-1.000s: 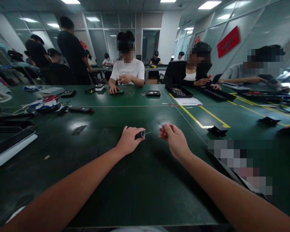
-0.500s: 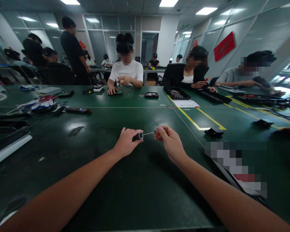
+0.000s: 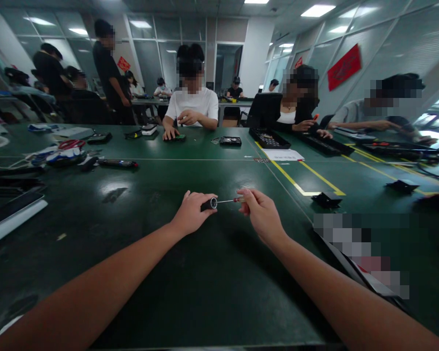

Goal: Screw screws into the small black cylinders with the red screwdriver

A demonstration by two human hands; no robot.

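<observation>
My left hand is closed around a small black cylinder with a pale ring on its round end, which faces right. My right hand pinches a screwdriver by its handle, red where it shows; the fingers hide the rest. Its thin metal shaft points left, and the tip reaches the cylinder's ringed end. Whether the tip sits inside the cylinder or against its edge, I cannot tell. Both hands are held over the green table.
On the left lie a black-and-white device, a dark pen-like tool and a heap of gloves and cables. To the right are a black bracket-like part and a partly blurred packet. Co-workers sit across the table.
The view has tilted slightly. My right hand's grip on the screwdriver has shifted a little, and more of the red handle shows. My left hand holds the cylinder as before.
</observation>
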